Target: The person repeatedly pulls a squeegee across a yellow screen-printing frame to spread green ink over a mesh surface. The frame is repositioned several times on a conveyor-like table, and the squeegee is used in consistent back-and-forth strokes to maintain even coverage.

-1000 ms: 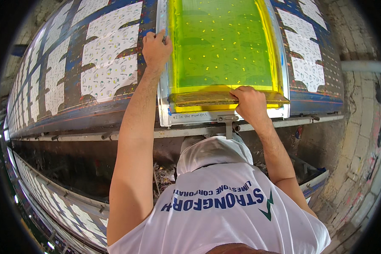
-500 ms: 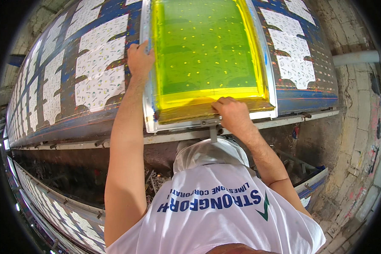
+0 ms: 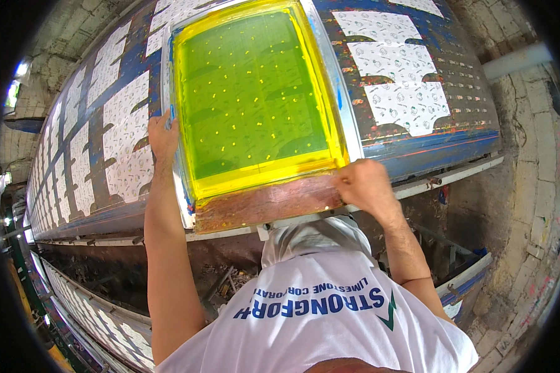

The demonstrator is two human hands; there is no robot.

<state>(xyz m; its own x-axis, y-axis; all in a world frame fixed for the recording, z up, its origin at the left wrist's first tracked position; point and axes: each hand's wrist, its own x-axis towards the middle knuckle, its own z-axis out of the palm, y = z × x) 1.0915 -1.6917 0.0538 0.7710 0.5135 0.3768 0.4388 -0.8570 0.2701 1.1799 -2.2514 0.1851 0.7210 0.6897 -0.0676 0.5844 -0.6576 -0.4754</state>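
Note:
A screen printing frame [image 3: 333,74] with a yellow-green mesh [image 3: 249,105] lies at a slant over a long printing table [image 3: 435,148]. White fabric pieces with small printed figures show on both sides, at the right [image 3: 407,93] and at the left [image 3: 127,133]. My left hand [image 3: 163,138] grips the frame's left side, its fingers curled over the rim. At the near right corner my right hand [image 3: 370,188] is closed on the frame's edge; its fingertips are partly hidden. Between the mesh and the near rim runs a reddish-brown strip [image 3: 261,204].
A metal rail [image 3: 460,172] follows the table's near edge. Below it is a dark gap with debris [image 3: 227,281]. Another table with white pieces [image 3: 106,323] stands at the lower left. A pale pipe [image 3: 518,61] and a block wall or floor [image 3: 522,155] lie at the right.
The frame has shifted left and toward me and turned to a slant, uncovering more fabric at the right. My right hand has moved from the near rim's middle to its right corner.

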